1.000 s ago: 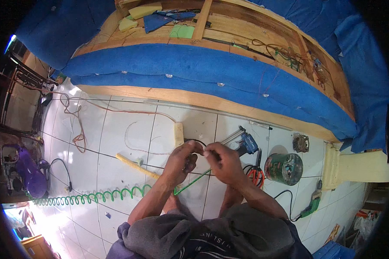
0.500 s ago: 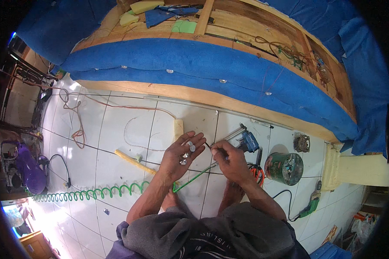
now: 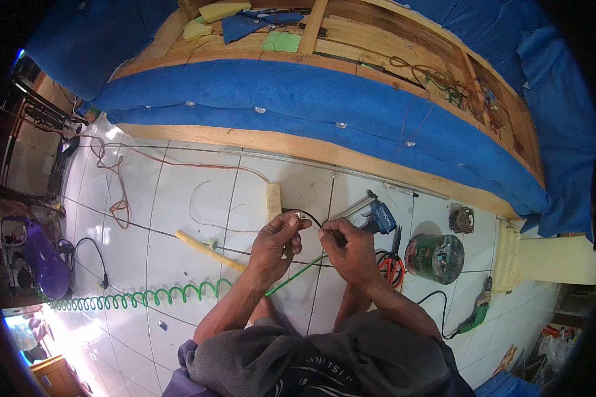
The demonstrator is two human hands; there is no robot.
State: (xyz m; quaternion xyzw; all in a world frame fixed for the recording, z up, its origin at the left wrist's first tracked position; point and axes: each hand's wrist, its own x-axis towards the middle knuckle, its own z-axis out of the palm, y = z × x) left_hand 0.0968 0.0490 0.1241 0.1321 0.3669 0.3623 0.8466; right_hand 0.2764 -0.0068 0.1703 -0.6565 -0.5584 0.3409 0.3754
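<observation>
My left hand (image 3: 273, 250) pinches a small shiny tufting button (image 3: 302, 216) between thumb and forefinger. Its other fingers curl over more buttons, mostly hidden in the palm. Close beside it on the right, my right hand (image 3: 352, 255) has its fingertips closed on a short black cord (image 3: 313, 220), which arches over to the button. Whether the cord passes through the button is too small to tell. Beyond both hands stretches a blue fabric panel (image 3: 232, 83) on a wooden frame, with a row of similar shiny buttons (image 3: 341, 124) set along a crease.
A blue staple gun (image 3: 380, 217) lies just past my right hand. Right of it stand a dark green tub (image 3: 417, 259) and a green drill (image 3: 475, 316). A coiled green air hose (image 3: 146, 296), a yellow foam strip (image 3: 208, 249) and a brown cord (image 3: 116, 178) lie on the left floor tiles.
My left hand has gone from open-palmed, with several buttons showing, to curled fingers pinching one button. My right hand stays close by, the black cord now reaching that button.
</observation>
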